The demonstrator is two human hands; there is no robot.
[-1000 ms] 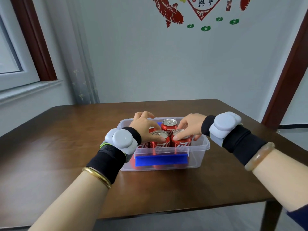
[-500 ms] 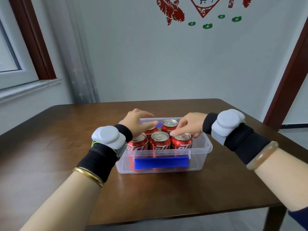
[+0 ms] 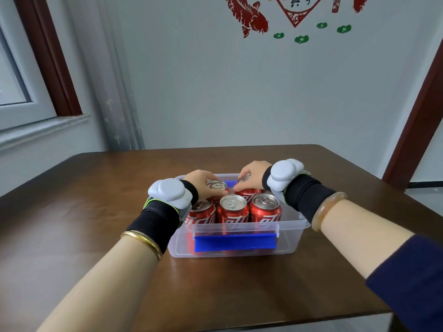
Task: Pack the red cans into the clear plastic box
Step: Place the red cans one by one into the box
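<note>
The clear plastic box (image 3: 293, 232) stands in the middle of the brown table (image 3: 91, 212), a blue clip (image 3: 235, 243) on its near side. Several red cans stand upright inside. Three form the near row: left (image 3: 202, 215), middle (image 3: 233, 212) and right (image 3: 265, 209). My left hand (image 3: 200, 182) curls over the top of a back-row can (image 3: 217, 186). My right hand (image 3: 253, 172) grips the top of the back-row can (image 3: 248, 194) beside it. Both wrists carry grey trackers on black bands.
The table's near edge runs just below my forearms and its far edge lies close to the wall. A window with a dark frame (image 3: 48, 56) is at the left, and a door frame (image 3: 417, 116) at the right.
Both hands have moved from the near-row cans back to the far-row cans. The near row now stands uncovered.
</note>
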